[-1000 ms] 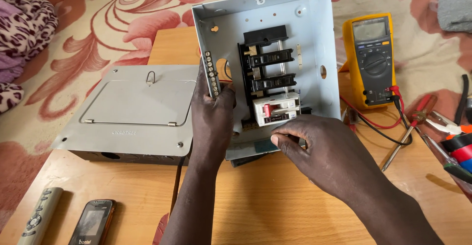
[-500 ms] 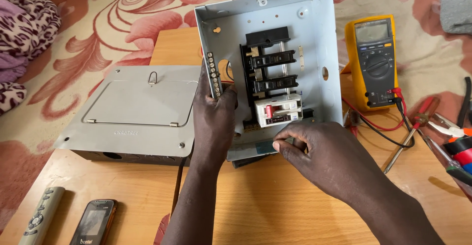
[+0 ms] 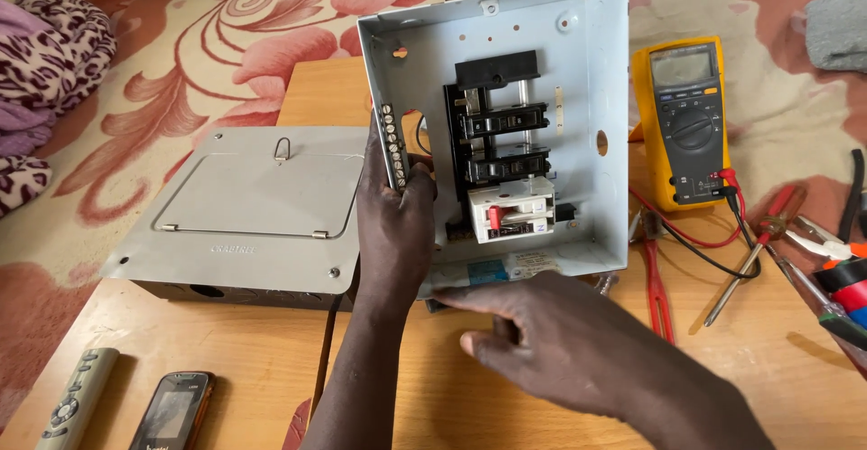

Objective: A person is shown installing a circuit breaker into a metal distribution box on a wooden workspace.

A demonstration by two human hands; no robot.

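The left hand (image 3: 396,211) grips the left wall of the grey box (image 3: 587,80), which stands tilted up near the middle of the table (image 3: 271,369), just as before. The right hand (image 3: 551,342) has dropped from the white breaker (image 3: 511,211) (red switch) to the box's bottom edge, fingers touching it. Whether it grips there, I cannot tell. The box's bottom edge hides behind that hand. The tools at the table's right edge are cut off.

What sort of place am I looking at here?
Probably a home room used as a makeshift electrical bench: a wooden table on a floral carpet, a yellow multimeter and an open grey breaker box steadied by the left hand.
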